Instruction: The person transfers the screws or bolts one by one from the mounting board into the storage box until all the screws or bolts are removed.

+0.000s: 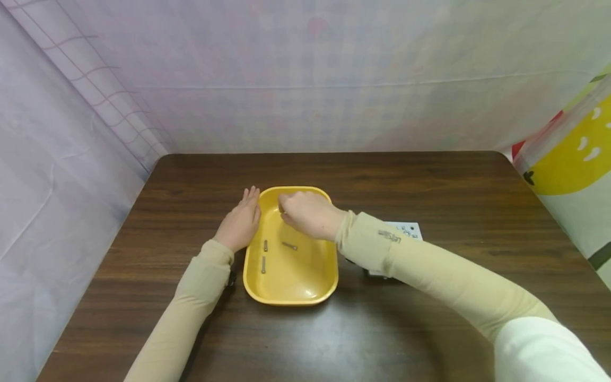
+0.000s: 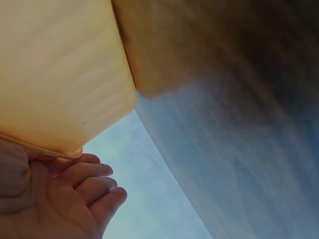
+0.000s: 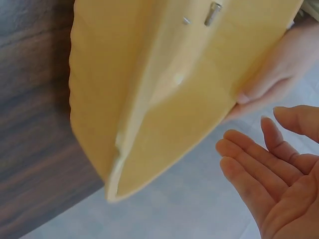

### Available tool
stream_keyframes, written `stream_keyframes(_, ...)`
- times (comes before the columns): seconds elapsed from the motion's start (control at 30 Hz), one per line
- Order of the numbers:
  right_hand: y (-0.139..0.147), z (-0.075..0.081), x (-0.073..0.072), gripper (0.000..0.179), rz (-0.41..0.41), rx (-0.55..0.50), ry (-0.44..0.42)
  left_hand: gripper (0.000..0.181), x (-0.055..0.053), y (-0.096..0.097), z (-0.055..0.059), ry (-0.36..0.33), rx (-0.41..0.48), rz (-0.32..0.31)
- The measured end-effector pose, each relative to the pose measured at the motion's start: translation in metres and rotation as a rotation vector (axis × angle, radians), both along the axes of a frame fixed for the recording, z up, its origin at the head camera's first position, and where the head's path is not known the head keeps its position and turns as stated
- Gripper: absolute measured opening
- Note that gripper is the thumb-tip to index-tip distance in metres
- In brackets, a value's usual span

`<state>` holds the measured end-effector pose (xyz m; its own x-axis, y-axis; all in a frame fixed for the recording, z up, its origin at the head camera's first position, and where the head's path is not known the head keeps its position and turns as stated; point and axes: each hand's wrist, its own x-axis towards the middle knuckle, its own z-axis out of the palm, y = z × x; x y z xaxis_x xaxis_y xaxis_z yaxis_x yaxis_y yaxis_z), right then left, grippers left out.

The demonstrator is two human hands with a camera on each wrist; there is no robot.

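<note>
A yellow tray (image 1: 305, 284) stands on the wooden table. Three small metal bolts lie on its floor: a short bolt (image 1: 265, 245) and a longer bolt (image 1: 263, 265) by the left wall, and a slanted bolt (image 1: 289, 246) near the middle. My left hand (image 1: 241, 222) rests against the tray's left rim, its fingers extended along the outside. Over the far part of the tray is my right hand (image 1: 309, 214), palm down. In the right wrist view its fingers (image 3: 254, 162) are slightly bent, the thumb and index finger stand apart, and nothing shows between them.
A whitish plate (image 1: 406, 229) with small holes or marks lies right of the tray, mostly hidden under my right forearm. The dark wooden table (image 1: 191, 185) reaches back to a pale cloth (image 1: 286, 106) hanging behind it. A yellow printed cloth (image 1: 573, 164) hangs at the right.
</note>
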<state>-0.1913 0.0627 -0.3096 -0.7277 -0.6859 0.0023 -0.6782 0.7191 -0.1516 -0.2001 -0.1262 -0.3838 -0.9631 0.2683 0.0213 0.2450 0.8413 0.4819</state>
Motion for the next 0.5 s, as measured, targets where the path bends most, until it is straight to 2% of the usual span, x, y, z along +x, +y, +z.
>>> stream_keyframes(0.1,0.009,0.005,0.001,0.018,-0.022,-0.002,0.027,0.052,0.000,0.000,0.001,0.002,0.002,-0.007)
stream_keyframes(0.27,0.029,0.010,0.001,0.021,-0.090,-0.022,-0.007,0.052,0.000,0.001,0.002,-0.005,0.006,-0.012)
stream_keyframes(0.5,0.061,0.005,0.002,0.023,-0.147,-0.057,0.000,0.053,0.001,-0.002,0.002,-0.013,0.014,-0.015)
